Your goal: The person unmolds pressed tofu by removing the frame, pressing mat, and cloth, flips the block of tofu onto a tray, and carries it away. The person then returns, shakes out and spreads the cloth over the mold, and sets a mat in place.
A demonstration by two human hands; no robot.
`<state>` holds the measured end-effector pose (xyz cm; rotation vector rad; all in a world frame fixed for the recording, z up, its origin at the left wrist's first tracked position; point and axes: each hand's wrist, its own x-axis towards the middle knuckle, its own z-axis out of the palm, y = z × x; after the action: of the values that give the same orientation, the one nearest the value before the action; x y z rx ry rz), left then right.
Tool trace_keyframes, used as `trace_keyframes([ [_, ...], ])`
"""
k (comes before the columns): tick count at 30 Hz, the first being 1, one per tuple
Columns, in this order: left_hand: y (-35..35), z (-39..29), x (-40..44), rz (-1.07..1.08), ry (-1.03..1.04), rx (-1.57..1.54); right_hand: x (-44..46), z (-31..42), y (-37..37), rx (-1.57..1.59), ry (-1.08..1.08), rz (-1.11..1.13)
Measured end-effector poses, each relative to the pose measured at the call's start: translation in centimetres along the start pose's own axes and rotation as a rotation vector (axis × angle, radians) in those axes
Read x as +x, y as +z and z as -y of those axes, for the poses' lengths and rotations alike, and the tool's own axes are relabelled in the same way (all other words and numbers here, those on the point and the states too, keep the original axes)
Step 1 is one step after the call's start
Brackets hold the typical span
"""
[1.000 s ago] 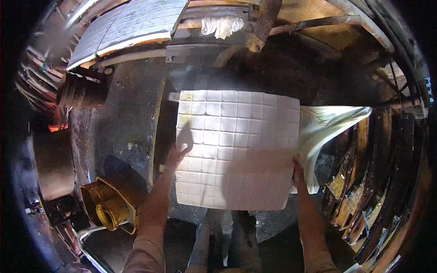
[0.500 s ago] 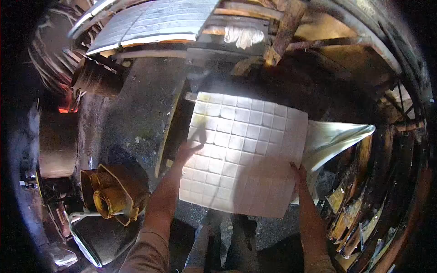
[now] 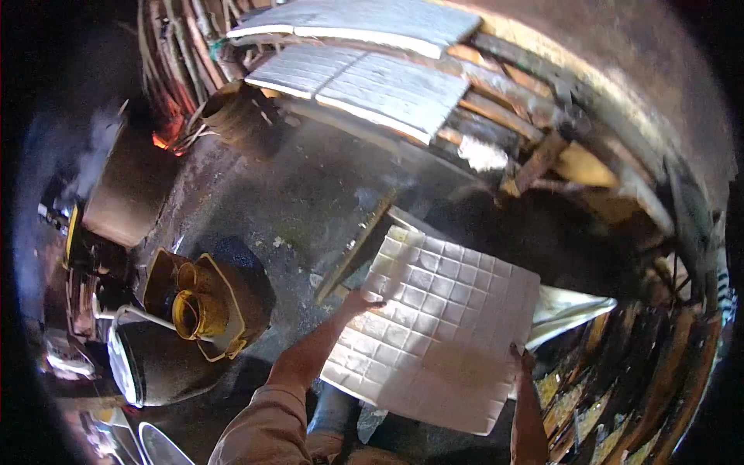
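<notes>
A broad white slab (image 3: 442, 318), its top scored into a grid of squares and looking like a sheet of tofu, is between my two hands in front of me. My left hand (image 3: 363, 302) grips its left edge, thumb over the top. At the right edge, my right hand (image 3: 521, 359) holds on with its fingertips; the fingers beneath are hidden. A pale cloth (image 3: 570, 310) sticks out past the right side of the slab. Beyond the slab's far left corner, a wooden frame (image 3: 356, 248) shows. Shadow covers the near right part of the slab.
Grey-white sheets (image 3: 380, 85) lie on a slatted wooden rack at the back. Yellowish buckets (image 3: 232, 302) and a dark container (image 3: 167, 360) with a pale rim stand at left. A fire (image 3: 161, 141) glows under sticks at far left. Wood pieces (image 3: 628, 372) lie at right.
My view has turned left, so the rack, fire and buckets have shifted in the picture. The slab sits lower in view and is more tilted, with both hands still on its edges.
</notes>
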<state>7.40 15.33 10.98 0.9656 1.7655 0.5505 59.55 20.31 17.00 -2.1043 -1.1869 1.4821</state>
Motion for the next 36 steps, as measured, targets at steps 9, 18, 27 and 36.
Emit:
trace_keyframes([
  [9, -9.3, -0.5, -8.0, -0.264, 0.158, 0.308, -8.0, 13.3, 0.4, -0.117, -0.097, -0.197],
  [18, -26.0, -8.9, -24.8, -0.053, -0.072, 0.148, -20.7, 33.3, 6.7, -0.036, -0.379, 0.115],
  [27, -46.6, 2.8, -29.0, -0.453, -0.125, 0.47, -16.7, 49.6, 32.5, -0.001, -0.643, 0.568],
  [36, -63.2, 4.2, -38.3, -0.702, -0.409, 0.71, -19.1, 69.1, 63.3, -0.187, -0.793, 1.04],
])
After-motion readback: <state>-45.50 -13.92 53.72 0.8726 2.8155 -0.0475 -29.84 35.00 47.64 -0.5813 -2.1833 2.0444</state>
